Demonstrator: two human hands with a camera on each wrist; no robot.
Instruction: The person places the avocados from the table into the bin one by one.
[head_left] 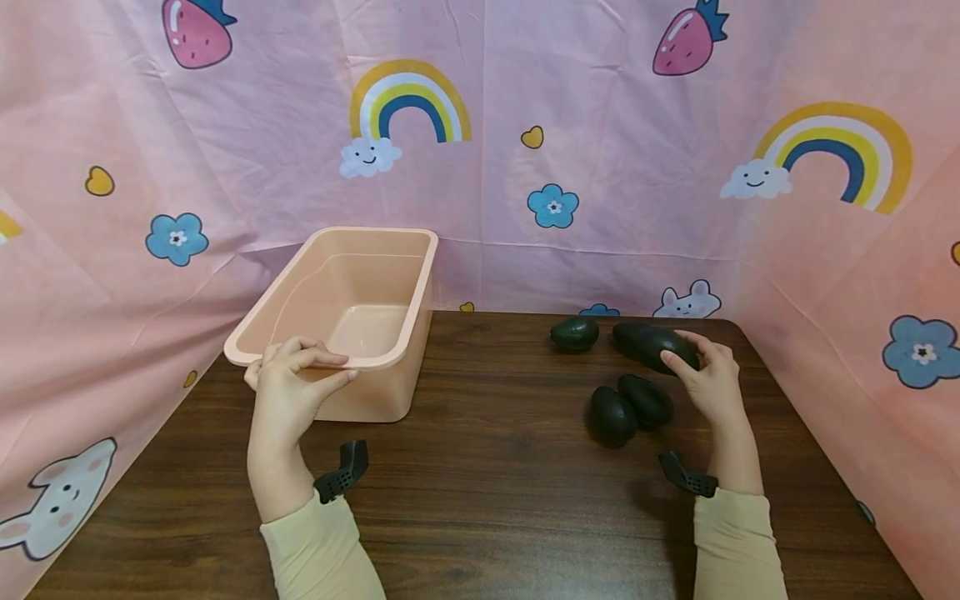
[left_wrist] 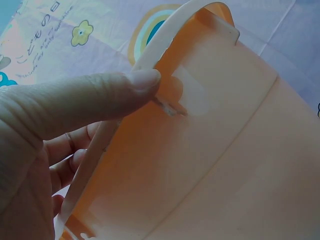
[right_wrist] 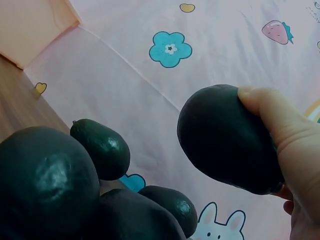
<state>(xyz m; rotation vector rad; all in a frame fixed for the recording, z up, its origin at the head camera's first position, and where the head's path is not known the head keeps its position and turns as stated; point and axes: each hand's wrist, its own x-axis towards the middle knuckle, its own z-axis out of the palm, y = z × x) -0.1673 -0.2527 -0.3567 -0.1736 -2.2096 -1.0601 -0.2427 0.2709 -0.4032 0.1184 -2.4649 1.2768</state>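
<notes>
A peach-coloured plastic bin [head_left: 408,387] stands at the left of the table. My left hand [head_left: 288,392] pinches its near rim, with the thumb [left_wrist: 100,100] below on the outer wall and the fingers over the top. At the right, my right hand [head_left: 712,379] grips a dark green avocado [right_wrist: 225,140] between thumb and fingers. Another avocado [head_left: 624,333] lies just behind the held one, partly hidden by it. Closer to me, two avocados [head_left: 612,417] [head_left: 647,402] lie side by side, and a further avocado [head_left: 574,333] sits near the back edge.
The dark wooden table [head_left: 510,467] carries the bin and the avocados. A pink printed cloth [head_left: 480,208] hangs close behind the table and along both sides. Black wrist mounts [head_left: 341,473] [head_left: 686,477] sit on both forearms.
</notes>
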